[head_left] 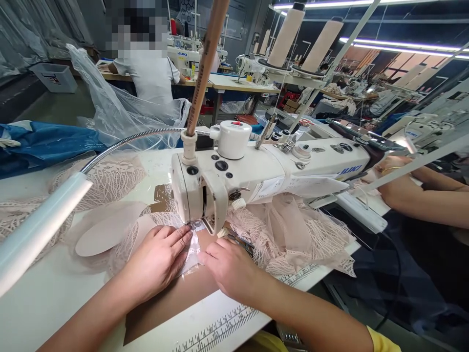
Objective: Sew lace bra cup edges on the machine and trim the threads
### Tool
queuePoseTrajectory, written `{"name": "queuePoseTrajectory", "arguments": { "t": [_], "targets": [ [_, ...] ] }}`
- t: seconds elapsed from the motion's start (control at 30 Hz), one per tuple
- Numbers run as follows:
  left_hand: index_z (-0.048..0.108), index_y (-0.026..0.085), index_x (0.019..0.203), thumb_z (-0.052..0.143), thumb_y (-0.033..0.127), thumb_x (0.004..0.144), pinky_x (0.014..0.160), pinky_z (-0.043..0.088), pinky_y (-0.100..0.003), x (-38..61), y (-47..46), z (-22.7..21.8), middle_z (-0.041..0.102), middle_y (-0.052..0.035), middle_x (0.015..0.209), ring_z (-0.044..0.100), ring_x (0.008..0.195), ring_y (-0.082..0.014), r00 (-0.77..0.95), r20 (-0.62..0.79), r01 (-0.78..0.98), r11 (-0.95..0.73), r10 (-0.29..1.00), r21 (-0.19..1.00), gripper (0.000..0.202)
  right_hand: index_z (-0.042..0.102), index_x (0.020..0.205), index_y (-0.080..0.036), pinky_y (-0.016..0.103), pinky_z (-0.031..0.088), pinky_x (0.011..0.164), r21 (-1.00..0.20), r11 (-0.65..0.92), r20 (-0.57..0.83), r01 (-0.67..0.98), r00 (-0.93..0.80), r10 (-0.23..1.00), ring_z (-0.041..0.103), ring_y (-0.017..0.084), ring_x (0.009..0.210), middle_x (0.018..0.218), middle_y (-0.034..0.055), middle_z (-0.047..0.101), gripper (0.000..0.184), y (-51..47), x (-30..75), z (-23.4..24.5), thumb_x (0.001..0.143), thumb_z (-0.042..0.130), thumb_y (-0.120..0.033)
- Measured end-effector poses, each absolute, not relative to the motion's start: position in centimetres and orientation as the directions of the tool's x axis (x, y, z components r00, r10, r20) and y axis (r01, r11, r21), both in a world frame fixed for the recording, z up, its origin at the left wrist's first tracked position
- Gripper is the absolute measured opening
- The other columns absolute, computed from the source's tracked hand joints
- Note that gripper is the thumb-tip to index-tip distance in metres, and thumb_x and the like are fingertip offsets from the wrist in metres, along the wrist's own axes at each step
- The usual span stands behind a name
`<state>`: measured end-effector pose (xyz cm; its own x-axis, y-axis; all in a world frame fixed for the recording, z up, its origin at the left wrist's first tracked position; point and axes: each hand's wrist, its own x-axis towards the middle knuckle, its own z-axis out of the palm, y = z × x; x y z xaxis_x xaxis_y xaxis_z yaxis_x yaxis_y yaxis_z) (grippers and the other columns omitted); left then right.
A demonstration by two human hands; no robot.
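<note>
Your left hand [159,259] is on the white lace piece [193,252], fingers lying together, tips right by the presser foot [197,225]. Can't tell if the thumb pinches anything underneath. Your right hand [229,266] is at the right edge of that piece, fingers curled in; can't tell if they're clamped on the edge. The piece sits in front of the sewing machine [234,178] head, between your hands, over a brown sheet [164,308].

Small metal snips [242,240] show just behind your right hand; can't tell if you hold them. Right of those, a heap of beige lace fabric [308,234] is bunched against the machine's near side. Left of your left hand: a smooth oval beige panel [106,239], more lace [110,178] behind it. Lamp tube [44,230] slants across far left on a flexible neck [146,132]. Printed ruler scale [234,322] runs along the table's near edge. Co-worker in a white shirt [148,73] sits beyond.
</note>
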<state>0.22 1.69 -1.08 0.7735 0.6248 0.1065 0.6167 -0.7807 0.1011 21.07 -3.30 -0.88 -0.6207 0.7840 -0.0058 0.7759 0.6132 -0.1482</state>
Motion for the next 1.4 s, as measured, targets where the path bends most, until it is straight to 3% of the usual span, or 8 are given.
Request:
{"name": "queuePoseTrajectory", "arguments": {
  "t": [0.17,0.43,0.77,1.0,1.2,1.4],
  "targets": [
    [0.065,0.013,0.107,0.042,0.014,0.091,0.078,0.041,-0.041,0.1,2.2,-1.0,0.066,-0.0110,0.111,0.054,0.082,-0.0238,0.785,0.140,0.607,-0.794,0.604,0.021,0.028,0.058,0.094,-0.017,0.031,0.029,0.062,-0.152,0.587,-0.039,0.795,-0.598,0.800,0.044,0.018,0.075,0.087,0.0050,0.058,0.017,-2.3,20.6,-0.4,0.082,0.050,-0.009],
    [0.065,0.010,0.109,0.046,0.005,0.084,0.084,0.040,-0.047,-0.9,2.9,-1.6,0.067,-0.0139,0.111,0.057,0.086,-0.0263,0.776,0.182,0.625,-0.776,0.604,-0.086,0.033,0.061,0.104,-0.015,0.031,0.034,0.062,-0.114,0.542,0.018,0.833,-0.544,0.839,0.051,0.021,0.080,0.083,0.0072,0.062,0.026,-1.5,19.7,-0.7,0.081,0.050,-0.008],
    [0.063,0.016,0.118,0.040,0.009,0.090,0.083,0.045,-0.040,-0.2,1.4,-1.6,0.065,-0.0107,0.117,0.056,0.093,-0.0241,0.810,0.260,0.520,-0.849,0.525,0.094,0.036,0.060,0.112,-0.012,0.032,0.038,0.068,-0.103,0.554,0.171,0.826,-0.534,0.828,0.054,0.022,0.084,0.085,0.0098,0.062,0.028,-1.7,19.9,-2.4,0.087,0.047,-0.011],
    [0.064,0.013,0.116,0.044,0.008,0.088,0.082,0.046,-0.042,-0.4,1.9,-2.2,0.067,-0.0127,0.114,0.055,0.093,-0.0266,0.803,0.237,0.542,-0.835,0.547,0.091,0.035,0.060,0.116,-0.014,0.033,0.042,0.070,-0.110,0.520,0.095,0.847,-0.512,0.854,0.056,0.024,0.088,0.094,0.0110,0.064,0.034,-1.3,19.6,-1.9,0.083,0.049,-0.010],
    [0.064,0.019,0.117,0.044,0.006,0.086,0.083,0.047,-0.041,-0.6,2.8,-2.1,0.066,-0.0098,0.115,0.055,0.098,-0.0263,0.756,0.218,0.597,-0.787,0.617,0.159,0.039,0.056,0.124,-0.015,0.036,0.044,0.071,-0.134,0.500,0.039,0.856,-0.499,0.866,0.057,0.026,0.088,0.100,0.0087,0.066,0.047,-1.1,19.5,-1.9,0.078,0.049,-0.007],
    [0.059,0.018,0.125,0.042,0.008,0.089,0.087,0.047,-0.044,-1.2,2.9,-2.5,0.061,-0.0122,0.126,0.054,0.104,-0.0273,0.723,0.228,0.621,-0.758,0.652,0.198,0.041,0.057,0.119,-0.016,0.032,0.045,0.074,-0.183,0.517,0.136,0.836,-0.499,0.856,0.058,0.022,0.088,0.097,0.0099,0.065,0.037,-1.6,21.1,-1.0,0.084,0.048,-0.008]
  ]
}}
